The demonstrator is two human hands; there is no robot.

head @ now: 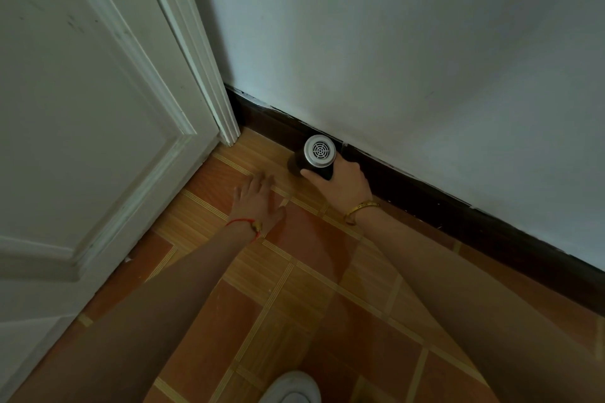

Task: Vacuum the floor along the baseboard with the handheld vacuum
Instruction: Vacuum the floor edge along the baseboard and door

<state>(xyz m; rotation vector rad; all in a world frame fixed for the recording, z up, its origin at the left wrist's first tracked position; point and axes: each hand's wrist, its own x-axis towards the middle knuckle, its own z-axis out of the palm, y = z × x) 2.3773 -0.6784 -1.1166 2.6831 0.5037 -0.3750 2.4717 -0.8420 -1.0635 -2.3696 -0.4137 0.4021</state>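
Where the pale wall meets the tiled floor, we see a dark baseboard running from the white door and its frame toward the lower right. Our right hand has its fingers wrapped tight around the black body of the handheld vacuum, which sits low on the floor just beside the baseboard, near the door corner. Its long axis tilts away from us: the round silver grille end faces up toward the camera, and the far end points down at the floor, hidden from us. Our left hand lies flat on the tiles, fingers spread, empty. A white shoe shows at the bottom edge.
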